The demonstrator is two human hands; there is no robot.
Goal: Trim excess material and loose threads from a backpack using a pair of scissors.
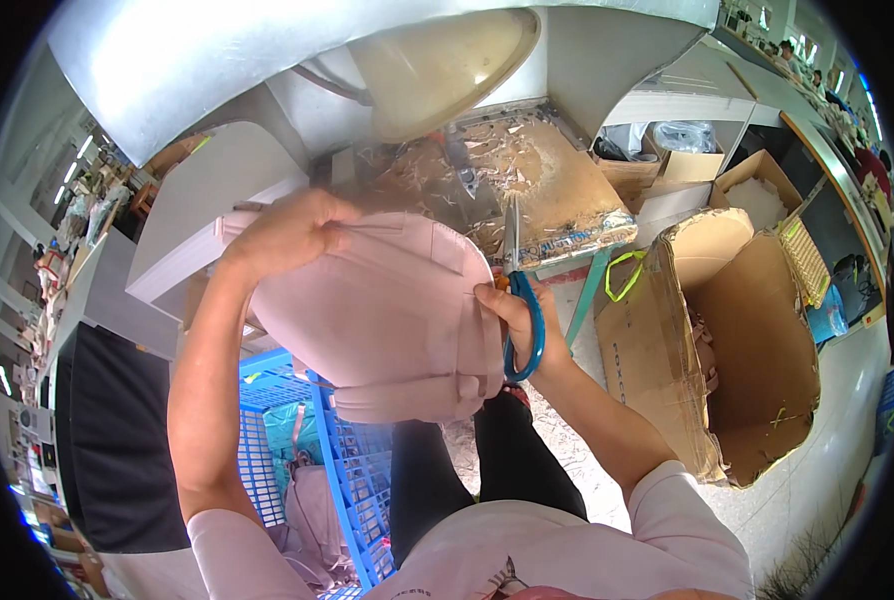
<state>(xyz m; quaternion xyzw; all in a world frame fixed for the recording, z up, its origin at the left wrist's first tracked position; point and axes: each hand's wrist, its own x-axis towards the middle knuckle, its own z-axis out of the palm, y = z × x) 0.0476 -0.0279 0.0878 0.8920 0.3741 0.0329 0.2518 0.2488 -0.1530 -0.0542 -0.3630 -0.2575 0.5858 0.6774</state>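
Observation:
A pale pink bag [387, 310] with stitched seams and a pocket-like band hangs between my hands in front of my body. My left hand [292, 238] grips it by the upper left edge, fingers closed on the material. On the opposite side my right hand [532, 315] pinches the bag's right edge between thumb and fingers. That same hand also carries a pair of scissors [535, 340] with blue handles, the loop around the hand and the blades pointing up, apart from the bag. Part of the fingers behind the bag is hidden.
A blue plastic basket [329, 440] with pink and teal pieces stands below left. Ahead, a scrap-covered board [567, 185] lies beneath a curved metal machine housing [267, 50]. At right is a large open cardboard box [657, 350]; smaller boxes sit behind it.

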